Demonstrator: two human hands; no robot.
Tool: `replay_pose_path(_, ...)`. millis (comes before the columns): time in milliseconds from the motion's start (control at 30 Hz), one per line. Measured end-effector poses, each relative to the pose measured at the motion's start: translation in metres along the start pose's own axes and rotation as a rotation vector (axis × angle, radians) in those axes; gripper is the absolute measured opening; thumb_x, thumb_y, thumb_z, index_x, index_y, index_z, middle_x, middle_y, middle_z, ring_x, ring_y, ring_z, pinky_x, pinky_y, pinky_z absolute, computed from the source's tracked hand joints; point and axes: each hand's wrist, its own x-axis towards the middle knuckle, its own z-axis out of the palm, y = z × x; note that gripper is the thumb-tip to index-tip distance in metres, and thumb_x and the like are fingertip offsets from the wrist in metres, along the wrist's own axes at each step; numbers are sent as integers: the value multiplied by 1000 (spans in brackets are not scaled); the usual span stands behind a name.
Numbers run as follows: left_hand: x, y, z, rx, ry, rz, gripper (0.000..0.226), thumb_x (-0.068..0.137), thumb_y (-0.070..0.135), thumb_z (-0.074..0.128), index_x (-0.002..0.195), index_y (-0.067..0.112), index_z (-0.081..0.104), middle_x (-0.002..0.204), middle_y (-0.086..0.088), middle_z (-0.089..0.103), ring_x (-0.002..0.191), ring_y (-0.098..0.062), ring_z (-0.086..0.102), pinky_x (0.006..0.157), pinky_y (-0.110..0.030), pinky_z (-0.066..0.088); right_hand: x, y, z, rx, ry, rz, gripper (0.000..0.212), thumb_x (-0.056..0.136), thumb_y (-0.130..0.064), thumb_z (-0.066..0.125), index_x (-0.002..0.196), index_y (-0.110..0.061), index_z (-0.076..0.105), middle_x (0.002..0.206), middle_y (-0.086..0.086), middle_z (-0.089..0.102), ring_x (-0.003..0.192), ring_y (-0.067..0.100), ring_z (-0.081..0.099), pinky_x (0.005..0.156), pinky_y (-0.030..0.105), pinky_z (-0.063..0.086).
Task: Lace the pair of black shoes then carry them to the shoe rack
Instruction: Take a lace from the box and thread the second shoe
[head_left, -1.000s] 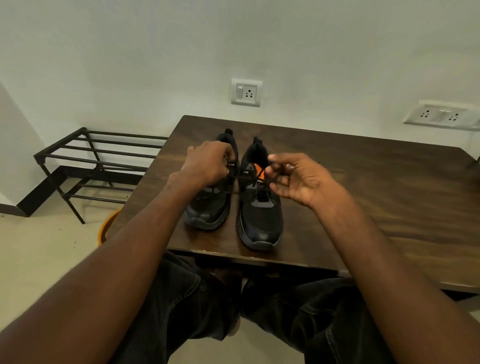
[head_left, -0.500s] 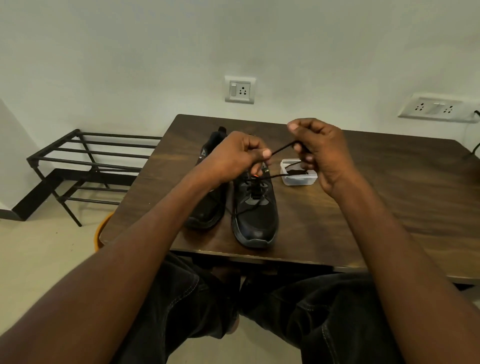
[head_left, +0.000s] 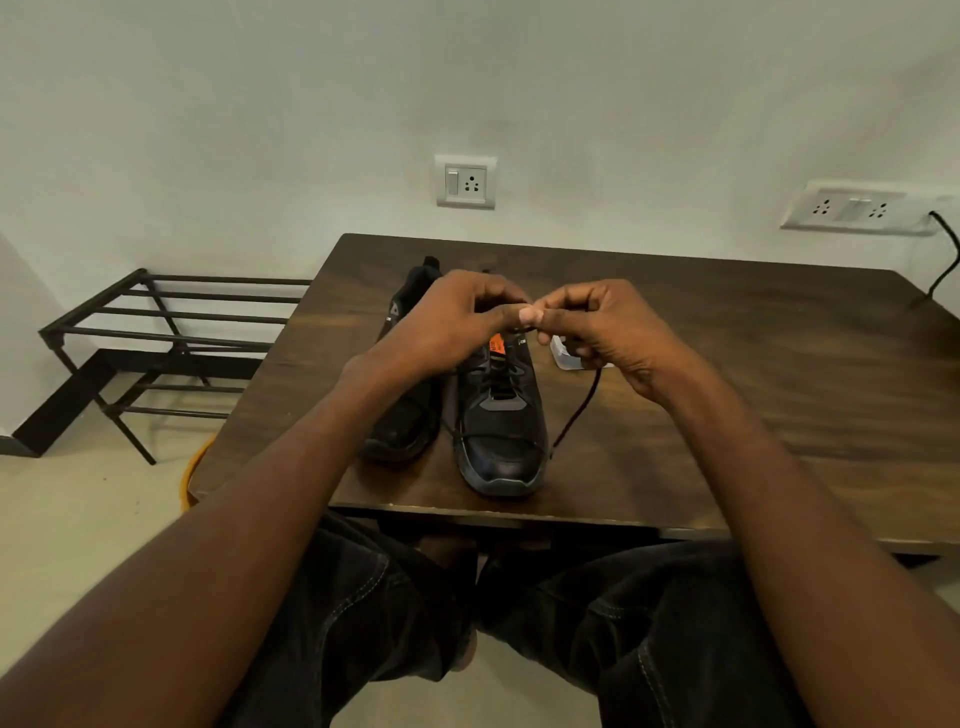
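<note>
Two black shoes stand side by side on the dark wooden table (head_left: 727, 364), toes toward me. The right shoe (head_left: 501, 431) has an orange tag on its tongue; the left shoe (head_left: 402, 415) is partly hidden behind my left forearm. My left hand (head_left: 452, 325) and my right hand (head_left: 608, 327) meet above the right shoe's tongue, fingertips together, both pinching the black shoelace (head_left: 576, 415). One strand hangs from my right hand down to the shoe's toe side. The black metal shoe rack (head_left: 171, 332) stands on the floor to the left of the table.
A small clear plastic container (head_left: 563, 358) sits on the table just right of the shoes, mostly hidden by my right hand. An orange round object (head_left: 189, 478) peeks from under the table's left corner. Wall sockets are behind, with a black cable (head_left: 948, 260) at the far right.
My hands, held apart with the lace stretched between them half a second ago, have come together over the right shoe's tongue. A lace strand now hangs down on the right.
</note>
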Motion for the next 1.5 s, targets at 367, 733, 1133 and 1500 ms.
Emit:
replay_pose_path(367, -4, -5, -4, 31, -27, -8, 44, 97, 36, 71, 137, 22, 60, 113, 8, 72, 105, 1, 67, 89, -15, 49, 4, 9, -2, -1, 121, -8, 12, 94, -22, 77, 104, -18, 82, 83, -1, 74, 65, 13, 49, 54, 23, 40)
replay_pose_path(733, -6, -17, -14, 331, -101, -173, 23, 90, 27, 79, 111, 31, 73, 97, 11, 75, 92, -2, 69, 98, -35, 55, 10, 11, -12, 7, 407, 96, 9, 97, -17, 72, 99, -20, 81, 90, 1, 78, 65, 6, 58, 53, 21, 44)
replay_pose_path(1133, -1, -10, 5, -52, 43, -200, 12, 90, 10, 78, 102, 10, 78, 87, 0, 79, 82, -7, 76, 90, -32, 62, 17, 9, 10, -18, 329, -7, 10, 90, -3, 77, 97, -9, 81, 82, 3, 77, 61, 3, 65, 52, 15, 48)
replay_pose_path(1500, 4, -24, 15, -264, 171, -404, 6, 95, 9, 69, 92, 9, 74, 75, -8, 74, 58, -10, 64, 48, -18, 45, 30, 20, 39, -125, 255, -41, 18, 95, 0, 68, 107, -9, 78, 88, 6, 75, 66, 5, 63, 53, 15, 46)
